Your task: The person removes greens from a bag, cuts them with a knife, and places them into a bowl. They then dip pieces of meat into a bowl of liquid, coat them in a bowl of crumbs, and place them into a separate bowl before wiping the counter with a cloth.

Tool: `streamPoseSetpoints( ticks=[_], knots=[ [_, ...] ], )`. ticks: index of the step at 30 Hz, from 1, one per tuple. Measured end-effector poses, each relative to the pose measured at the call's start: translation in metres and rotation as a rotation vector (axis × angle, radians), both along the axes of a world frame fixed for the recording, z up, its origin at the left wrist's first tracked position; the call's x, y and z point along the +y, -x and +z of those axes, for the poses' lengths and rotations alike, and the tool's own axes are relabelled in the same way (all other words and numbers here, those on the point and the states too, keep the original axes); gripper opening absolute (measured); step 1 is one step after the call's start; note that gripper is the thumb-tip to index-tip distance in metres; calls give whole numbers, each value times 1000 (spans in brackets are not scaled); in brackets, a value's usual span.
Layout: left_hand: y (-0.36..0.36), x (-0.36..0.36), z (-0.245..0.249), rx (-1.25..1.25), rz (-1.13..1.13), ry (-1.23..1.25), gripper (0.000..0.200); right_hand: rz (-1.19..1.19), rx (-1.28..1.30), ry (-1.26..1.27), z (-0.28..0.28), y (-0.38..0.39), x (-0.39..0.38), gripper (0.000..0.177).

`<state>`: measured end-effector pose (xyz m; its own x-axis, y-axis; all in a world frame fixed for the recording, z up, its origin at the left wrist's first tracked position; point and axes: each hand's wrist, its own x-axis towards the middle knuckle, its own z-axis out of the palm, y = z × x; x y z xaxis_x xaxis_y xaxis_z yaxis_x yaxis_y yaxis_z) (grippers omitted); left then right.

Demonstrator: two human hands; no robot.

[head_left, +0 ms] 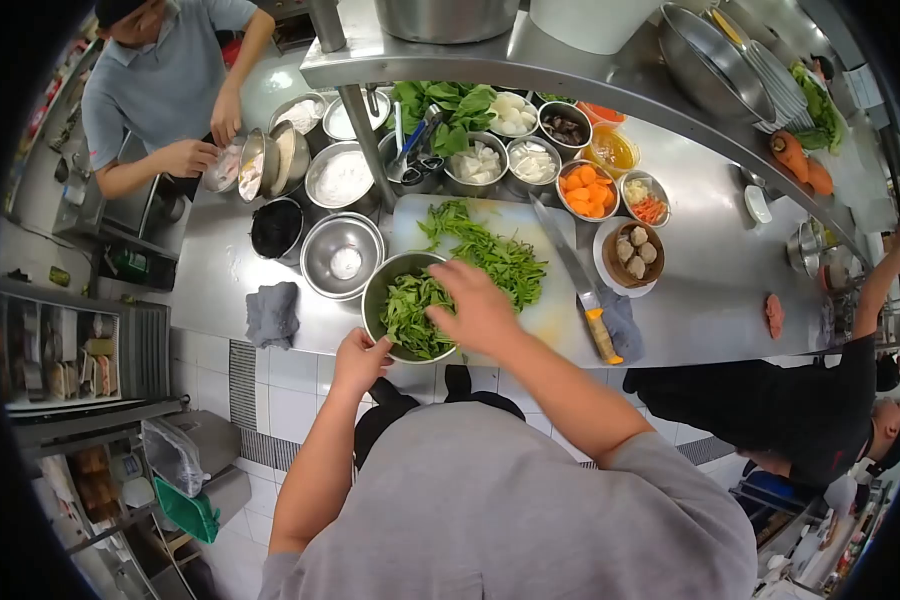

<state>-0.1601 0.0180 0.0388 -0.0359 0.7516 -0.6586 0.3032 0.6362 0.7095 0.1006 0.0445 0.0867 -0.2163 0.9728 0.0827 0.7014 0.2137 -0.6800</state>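
My left hand [359,362] grips the near-left rim of a metal bowl [375,290] at the front edge of the counter. Chopped leafy greens [410,312] fill much of this bowl. Over its right side is my right hand [478,308], fingers apart and touching the greens. More cut greens [500,262] lie spread on a white cutting board [560,318] just beyond. To the right of the board rests a large knife [578,272] with a yellow handle, partly on a grey cloth [622,325].
Stacked empty metal bowls [342,257] and a folded grey cloth [272,314] are at left. Behind the board stand containers of carrot slices [588,192], white pieces and leaves. A steel shelf [560,65] overhangs them. One co-worker [160,90] handles bowls at left; another [830,410] reaches in at right.
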Motion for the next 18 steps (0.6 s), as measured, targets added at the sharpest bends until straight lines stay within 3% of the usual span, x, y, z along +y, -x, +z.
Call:
streamPoseSetpoints(
  ticks=[1,3,4,6,7,9,15,18],
  knots=[
    [-4,-3,0,3,9,-4,26,15,-19,-15,-5,-27,6,74],
    [-11,-13,1,376,-76,-465,32,90,-123,-144,-18,-80,19,79],
    [-18,-14,6,387,-64,-467,32,145,-207,-256,-24,-102,23,82],
    [-34,-15,21,491,-82,-957,27,200,-311,-245,-41,-127,25,84],
    [-36,-12,23,502,-78,-956,27,244,-424,-226,-54,-135,27,87],
    [-42,-5,27,626,-477,-1042,15,275,-397,-303,-78,-135,33,85],
    [-52,-3,25,638,-389,-1044,7,277,-248,-258,-104,-128,42,66],
    [-35,-11,14,591,-298,-1028,16,220,-156,-184,-90,-137,37,59]
  ],
)
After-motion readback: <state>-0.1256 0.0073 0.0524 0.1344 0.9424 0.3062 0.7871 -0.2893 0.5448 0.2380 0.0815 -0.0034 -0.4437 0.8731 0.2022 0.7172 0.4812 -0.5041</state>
